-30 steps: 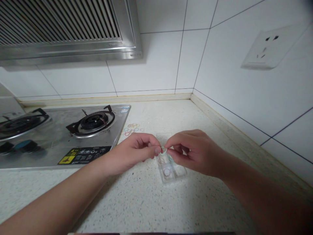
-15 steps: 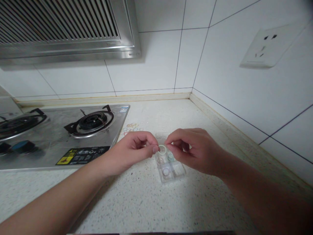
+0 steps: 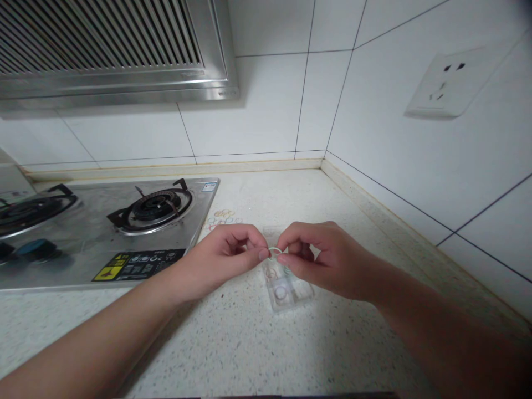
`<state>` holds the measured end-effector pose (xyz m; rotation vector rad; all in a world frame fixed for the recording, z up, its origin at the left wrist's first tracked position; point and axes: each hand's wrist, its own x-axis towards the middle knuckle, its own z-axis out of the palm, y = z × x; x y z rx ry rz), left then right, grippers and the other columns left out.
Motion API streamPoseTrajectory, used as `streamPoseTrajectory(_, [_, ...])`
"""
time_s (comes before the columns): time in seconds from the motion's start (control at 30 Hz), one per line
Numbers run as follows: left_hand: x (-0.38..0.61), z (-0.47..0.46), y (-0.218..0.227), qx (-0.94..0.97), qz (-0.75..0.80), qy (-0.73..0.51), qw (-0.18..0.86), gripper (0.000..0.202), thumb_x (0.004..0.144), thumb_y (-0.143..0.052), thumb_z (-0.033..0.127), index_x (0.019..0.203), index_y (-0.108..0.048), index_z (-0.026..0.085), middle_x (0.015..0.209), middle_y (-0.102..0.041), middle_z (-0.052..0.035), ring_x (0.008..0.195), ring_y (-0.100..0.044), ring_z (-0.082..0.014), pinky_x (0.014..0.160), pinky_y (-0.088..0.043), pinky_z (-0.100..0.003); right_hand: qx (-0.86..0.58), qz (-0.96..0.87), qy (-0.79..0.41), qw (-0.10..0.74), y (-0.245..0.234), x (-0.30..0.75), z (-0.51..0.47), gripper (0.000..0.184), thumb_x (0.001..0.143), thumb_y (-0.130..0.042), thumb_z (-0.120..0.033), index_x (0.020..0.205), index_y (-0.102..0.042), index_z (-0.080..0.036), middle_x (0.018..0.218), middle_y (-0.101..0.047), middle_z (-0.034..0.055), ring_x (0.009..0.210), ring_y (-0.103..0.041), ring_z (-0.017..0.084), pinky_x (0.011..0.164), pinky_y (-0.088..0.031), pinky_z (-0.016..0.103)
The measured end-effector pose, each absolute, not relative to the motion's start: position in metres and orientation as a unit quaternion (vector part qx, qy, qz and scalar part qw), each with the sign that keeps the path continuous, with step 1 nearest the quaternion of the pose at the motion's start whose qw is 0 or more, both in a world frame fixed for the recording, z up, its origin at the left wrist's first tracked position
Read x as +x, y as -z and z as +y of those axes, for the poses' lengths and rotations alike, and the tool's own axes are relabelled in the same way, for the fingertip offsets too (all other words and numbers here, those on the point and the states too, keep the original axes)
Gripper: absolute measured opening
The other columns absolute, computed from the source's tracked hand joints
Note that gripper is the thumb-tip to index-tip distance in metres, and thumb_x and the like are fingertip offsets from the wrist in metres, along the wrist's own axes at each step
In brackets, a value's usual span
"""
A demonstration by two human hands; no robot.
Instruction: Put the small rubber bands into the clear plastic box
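Both of my hands pinch one small pale rubber band [image 3: 275,251] between them, just above a clear plastic compartment box [image 3: 287,288] on the speckled countertop [image 3: 249,343]. My left hand [image 3: 226,256] holds the band's left end with thumb and forefinger; my right hand [image 3: 320,257] holds its right end the same way. Small coloured bands lie in the box's compartments. A loose pile of coloured rubber bands [image 3: 220,218] rests on the counter behind my hands, beside the stove.
A steel gas stove [image 3: 103,227] with two burners and dark knobs fills the left. A range hood [image 3: 112,50] hangs above it. White tiled walls meet in a corner behind, and a wall socket [image 3: 446,83] sits on the right wall.
The band was spread into an open ring half a second ago; now it looks flatter and narrower between my fingertips. Both hands stayed nearly in place above the box.
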<state>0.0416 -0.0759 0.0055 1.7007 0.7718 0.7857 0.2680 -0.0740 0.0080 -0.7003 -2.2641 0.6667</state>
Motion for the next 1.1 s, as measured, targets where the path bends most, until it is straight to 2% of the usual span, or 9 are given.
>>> streamPoseTrajectory(0.23, [0.0394, -0.0773, -0.0031, 0.709, 0.319, -0.318, 0.543, 0.02, 0.089, -0.066, 0.033, 0.085, -0.064, 0.014, 0.07, -0.052, 0.0025, 0.065, -0.042, -0.0086, 0.058, -0.032, -0.021, -0.266, -0.87, -0.231, 0.344, -0.0063, 0.2688, -0.0724, 0.005, 0.087, -0.064, -0.022, 0.089, -0.063, -0.017, 0.058, -0.05, -0.0074, 0.05, -0.045, 0.005, 0.05, -0.036, 0.018])
streamPoseTrajectory(0.47, [0.0411, -0.0775, -0.002, 0.718, 0.307, -0.312, 0.542, 0.019, 0.092, -0.063, 0.033, 0.091, -0.067, 0.014, 0.077, -0.058, 0.001, 0.072, -0.048, -0.0097, 0.067, -0.037, -0.022, -0.249, -0.866, -0.189, 0.389, -0.0074, 0.2699, -0.0737, 0.005, 0.086, -0.065, -0.021, 0.09, -0.064, -0.017, 0.059, -0.054, -0.0067, 0.051, -0.048, 0.005, 0.05, -0.038, 0.017])
streamPoseTrajectory(0.73, [0.0396, -0.0783, -0.004, 0.751, 0.311, -0.278, 0.512, 0.045, 0.099, -0.046, 0.045, 0.076, -0.067, 0.013, 0.07, -0.059, -0.0014, 0.065, -0.048, -0.0114, 0.063, -0.037, -0.025, -0.222, -0.891, -0.117, 0.377, -0.0069, 0.2699, -0.0721, 0.007, 0.088, -0.066, -0.025, 0.089, -0.064, -0.018, 0.059, -0.054, -0.0072, 0.051, -0.048, 0.005, 0.054, -0.037, 0.018])
streamPoseTrajectory(0.8, [0.0397, -0.078, -0.0042, 0.751, 0.312, -0.286, 0.507, 0.044, 0.099, -0.047, 0.045, 0.075, -0.066, 0.014, 0.07, -0.06, -0.0013, 0.065, -0.048, -0.0113, 0.063, -0.037, -0.025, -0.219, -0.896, -0.101, 0.372, -0.0063, 0.2699, -0.0714, 0.006, 0.088, -0.065, -0.024, 0.089, -0.063, -0.019, 0.059, -0.054, -0.0075, 0.052, -0.048, 0.005, 0.055, -0.037, 0.018])
streamPoseTrajectory(0.97, [0.0415, -0.0771, -0.0043, 0.734, 0.322, -0.294, 0.52, 0.028, 0.095, -0.058, 0.035, 0.08, -0.066, 0.014, 0.07, -0.06, 0.0008, 0.065, -0.049, -0.0098, 0.063, -0.037, -0.023, -0.213, -0.9, -0.078, 0.372, -0.0053, 0.2698, -0.0699, 0.006, 0.088, -0.065, -0.023, 0.091, -0.063, -0.019, 0.06, -0.055, -0.0078, 0.053, -0.049, 0.005, 0.057, -0.037, 0.019])
streamPoseTrajectory(1.1, [0.0407, -0.0764, -0.0032, 0.737, 0.327, -0.286, 0.518, 0.042, 0.099, -0.047, 0.043, 0.076, -0.066, 0.014, 0.071, -0.061, -0.0011, 0.065, -0.05, -0.0107, 0.062, -0.038, -0.024, -0.214, -0.905, -0.07, 0.361, -0.0047, 0.2706, -0.069, 0.005, 0.089, -0.064, -0.023, 0.093, -0.063, -0.019, 0.063, -0.057, -0.0069, 0.056, -0.051, 0.006, 0.059, -0.038, 0.02])
